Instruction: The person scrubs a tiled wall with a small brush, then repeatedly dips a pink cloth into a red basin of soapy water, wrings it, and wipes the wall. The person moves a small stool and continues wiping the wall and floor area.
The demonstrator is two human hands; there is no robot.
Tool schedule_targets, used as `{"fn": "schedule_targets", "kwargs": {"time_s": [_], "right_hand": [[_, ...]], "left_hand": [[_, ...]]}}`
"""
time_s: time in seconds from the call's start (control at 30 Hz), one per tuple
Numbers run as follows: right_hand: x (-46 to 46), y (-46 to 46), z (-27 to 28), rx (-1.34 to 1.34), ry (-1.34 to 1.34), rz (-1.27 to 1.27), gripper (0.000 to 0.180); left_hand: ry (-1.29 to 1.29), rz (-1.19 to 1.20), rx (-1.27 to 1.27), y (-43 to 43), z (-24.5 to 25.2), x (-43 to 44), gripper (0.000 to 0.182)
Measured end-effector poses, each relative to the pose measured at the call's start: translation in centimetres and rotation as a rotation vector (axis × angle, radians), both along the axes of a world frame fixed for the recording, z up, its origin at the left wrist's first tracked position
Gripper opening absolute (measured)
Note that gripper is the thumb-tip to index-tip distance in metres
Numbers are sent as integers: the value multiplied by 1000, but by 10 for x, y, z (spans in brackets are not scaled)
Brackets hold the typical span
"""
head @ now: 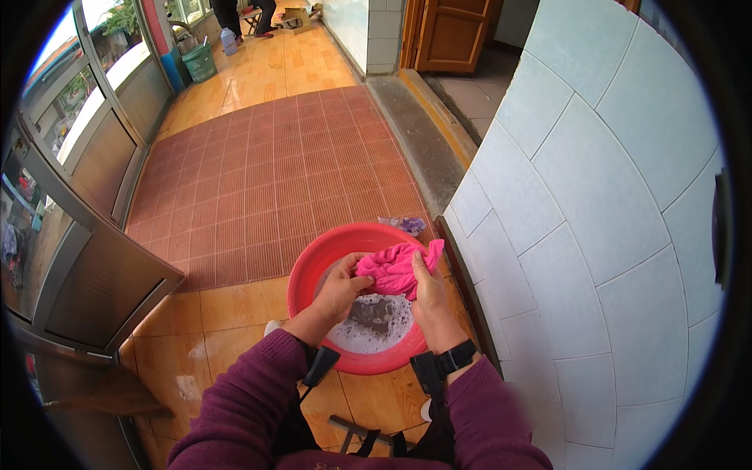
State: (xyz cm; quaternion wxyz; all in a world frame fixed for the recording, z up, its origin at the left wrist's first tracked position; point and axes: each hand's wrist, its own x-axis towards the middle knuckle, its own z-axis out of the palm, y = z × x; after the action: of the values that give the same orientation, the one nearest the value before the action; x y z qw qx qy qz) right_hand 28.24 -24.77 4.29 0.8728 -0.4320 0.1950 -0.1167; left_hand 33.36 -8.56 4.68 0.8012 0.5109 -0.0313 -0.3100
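Note:
A bunched pink cloth (pixel 390 269) is held above a red plastic basin (pixel 305 270). My left hand (pixel 341 289) grips its left end between thumb and fingers. On the cloth's right side, my right hand (pixel 427 288) is closed with the thumb on top, and a short end of cloth sticks up beyond it. Below the hands, murky water with white suds (pixel 376 329) lies in the basin. Dark devices are strapped at both wrists.
Close behind the basin lies a purple and clear plastic packet (pixel 405 225). A ribbed red mat (pixel 276 176) covers the tiles ahead. The tiled wall (pixel 564 282) rises at right, a metal-framed door (pixel 106 282) at left. Farther off are a green bucket (pixel 200 63) and a person's legs (pixel 228 17).

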Motion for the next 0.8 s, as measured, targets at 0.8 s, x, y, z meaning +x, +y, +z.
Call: {"fn": "schedule_targets", "kwargs": {"time_s": [0.8], "right_hand": [[-11, 11, 16, -1552, -303, -84, 12]], "left_hand": [[32, 145, -96, 2, -10, 4, 41]]}}
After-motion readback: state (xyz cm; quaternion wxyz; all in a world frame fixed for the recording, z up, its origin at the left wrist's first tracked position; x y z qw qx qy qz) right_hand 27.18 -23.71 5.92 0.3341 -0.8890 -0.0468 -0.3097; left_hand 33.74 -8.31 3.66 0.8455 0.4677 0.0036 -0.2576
